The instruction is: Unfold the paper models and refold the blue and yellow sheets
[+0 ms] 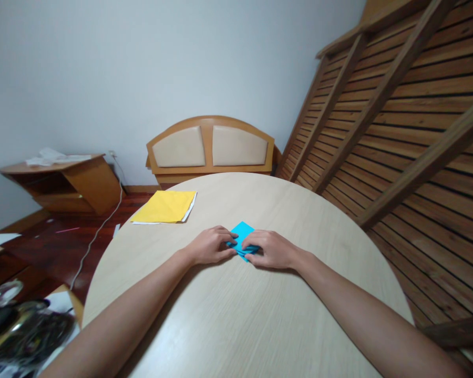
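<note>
The blue paper [242, 234] lies flat on the desk [236, 315] just ahead of me, near the middle of the round top, with both of my hands on its near edge. My left hand [211, 245] rests knuckles up, fingers curled in and its fingertips pressing the sheet's left side down; my right hand [271, 249] mirrors it, fingers bent and pinching the folded layers at the right. I judge the two sets of fingertips meet so closely because they are holding a crease in place, one hand pinning while the other nips the fold. The far corner of the sheet pokes out past my fingers, pointing away from me.

The desk is pale wood grain, smooth and bare around my forearms. Farther out, toward the left rim, yellow paper [164, 206] sits on top of a white sheet, well apart from my hands. Beyond the desk a wooden headboard [209, 146] with two padded panels leans against the white wall. A low wooden shelf [67, 181] stands at the left on dark floorboards, a white cable [98, 231] trails across them, and a slatted wooden frame [398, 115] slants up at the right.
</note>
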`<state>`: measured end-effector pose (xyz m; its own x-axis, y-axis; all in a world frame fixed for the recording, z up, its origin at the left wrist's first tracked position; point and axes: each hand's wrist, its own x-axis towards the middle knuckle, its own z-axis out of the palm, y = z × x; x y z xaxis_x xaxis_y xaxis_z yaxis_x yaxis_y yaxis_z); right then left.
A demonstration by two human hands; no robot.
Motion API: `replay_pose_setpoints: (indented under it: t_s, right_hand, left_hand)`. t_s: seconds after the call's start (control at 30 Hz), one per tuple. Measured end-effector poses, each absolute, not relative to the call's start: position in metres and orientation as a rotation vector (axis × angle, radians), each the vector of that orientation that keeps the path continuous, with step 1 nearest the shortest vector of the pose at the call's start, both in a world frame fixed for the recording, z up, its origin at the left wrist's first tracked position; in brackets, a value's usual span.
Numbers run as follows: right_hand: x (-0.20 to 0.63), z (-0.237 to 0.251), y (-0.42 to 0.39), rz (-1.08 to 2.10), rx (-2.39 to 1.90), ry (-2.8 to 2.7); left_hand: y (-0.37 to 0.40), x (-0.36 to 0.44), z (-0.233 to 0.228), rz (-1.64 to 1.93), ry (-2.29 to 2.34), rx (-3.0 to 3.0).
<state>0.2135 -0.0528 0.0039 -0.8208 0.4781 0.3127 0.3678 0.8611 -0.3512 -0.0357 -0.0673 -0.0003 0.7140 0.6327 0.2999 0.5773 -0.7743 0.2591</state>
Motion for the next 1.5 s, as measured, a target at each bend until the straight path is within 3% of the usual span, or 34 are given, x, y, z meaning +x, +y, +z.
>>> replay_pose_setpoints:
  t_s: [0.63,1.13,1.5]
  right_hand:
    - [0.207,-0.006,-0.048,0.351,-0.957,-2.457]
    - [0.204,-0.013,-0.044,0.539,-1.17,-2.222]
    - [0.212,-0.021,-0.038,0.387,-1.056,-2.33]
  left_hand:
    - [-0.066,-0.03,-0.002,0.631,1.153,2.594]
    - [-0.071,-0.01,-0.009,0.709,1.514,2.332]
    - [-0.073,-0.005,-0.01,0.447,1.669,2.669]
